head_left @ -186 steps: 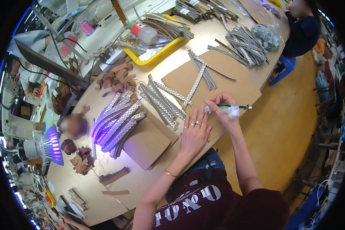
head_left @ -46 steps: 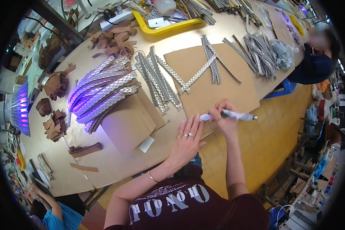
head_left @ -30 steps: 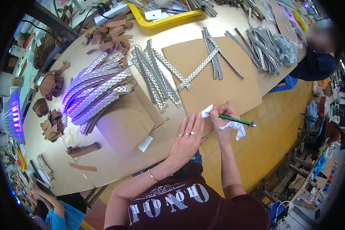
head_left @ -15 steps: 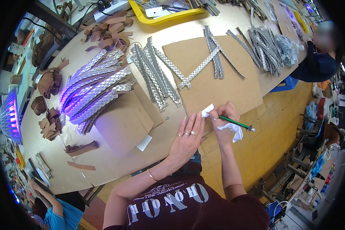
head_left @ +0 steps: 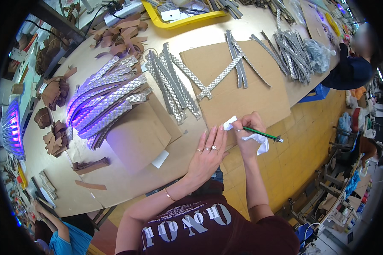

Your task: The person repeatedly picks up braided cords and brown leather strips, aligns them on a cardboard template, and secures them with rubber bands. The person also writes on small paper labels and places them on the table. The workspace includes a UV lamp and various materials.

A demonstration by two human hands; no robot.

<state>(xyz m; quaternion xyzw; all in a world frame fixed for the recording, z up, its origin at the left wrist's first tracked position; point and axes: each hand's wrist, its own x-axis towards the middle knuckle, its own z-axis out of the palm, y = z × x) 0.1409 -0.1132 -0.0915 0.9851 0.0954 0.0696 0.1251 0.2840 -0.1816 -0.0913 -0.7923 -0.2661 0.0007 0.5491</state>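
Observation:
My left hand [head_left: 208, 152] lies flat with its fingers stretched out at the table's near edge, fingertips against a small white paper slip [head_left: 230, 122]. Close beside it, my right hand [head_left: 250, 127] is closed around a green pencil [head_left: 262, 133], its blunt end pointing right. The pencil's tip is hidden by my fingers. A crumpled white piece of paper or cloth [head_left: 262, 145] hangs from under the same hand. Both hands rest at the near edge of a brown cardboard sheet [head_left: 247, 102], where several silver braided straps [head_left: 225, 72] lie crossed.
Left of the cardboard are a strip pile [head_left: 170, 80], a big bundle of braided straps [head_left: 106, 102] and brown leather pieces [head_left: 55, 138]. A yellow tray [head_left: 166, 23] stands at the back. Another strap pile [head_left: 294, 55] lies right, near a person [head_left: 349, 68].
My right hand and the pencil have shifted very slightly. My left hand stays in place on the slip.

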